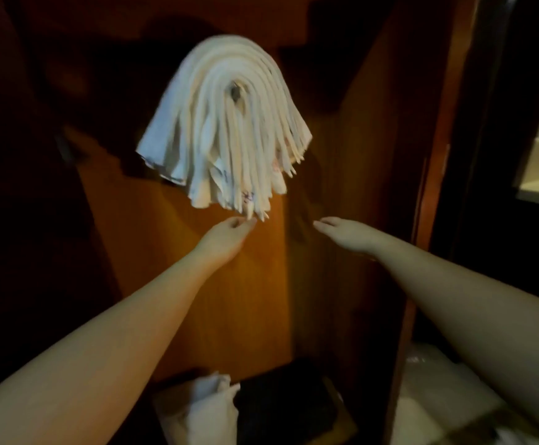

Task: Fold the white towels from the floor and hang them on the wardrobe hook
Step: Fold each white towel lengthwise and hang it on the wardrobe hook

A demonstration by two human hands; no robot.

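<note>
— What lies nearest?

— A crumpled white cloth (208,403) low down at the foot of the wardrobe (261,284), beside something dark.

— And the hands?

— Both reach up. The left hand (226,236) has its fingertips at the lowest hanging ends, perhaps pinching one; blur hides it, so I cannot tell its grip. The right hand (345,234) is loose, holding nothing.

— The towels?

— The folded white towels (226,123) are draped in layers over the hook (236,91) on the wardrobe's wooden panel.
</note>
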